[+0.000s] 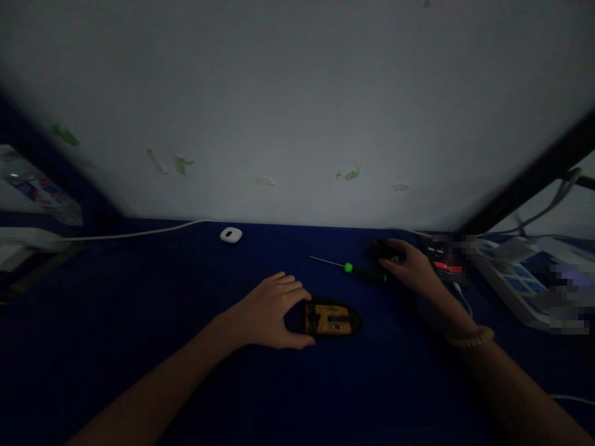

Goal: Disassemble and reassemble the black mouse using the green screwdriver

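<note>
The left hand (272,310) is cupped, thumb and fingers apart yet closing on either side of the left end of an opened computer mouse base (346,325); its yellow circuit board (331,319) lies face up on the dark blue bench (139,328). Just beyond the mouse base and to its right, the right hand (409,266) arches with its fingers curled over a dark rounded object (380,251); the light is too dim to name it or to tell whether it is pinched. A screwdriver (360,271) with a green collar lies just beyond the mouse base, its handle beneath the right hand's fingers; a beaded bracelet (471,337) circles the right wrist. A small white oval object (231,235) sits well beyond the mouse base to the left; a white power strip (511,288) lies well to its right.
</note>
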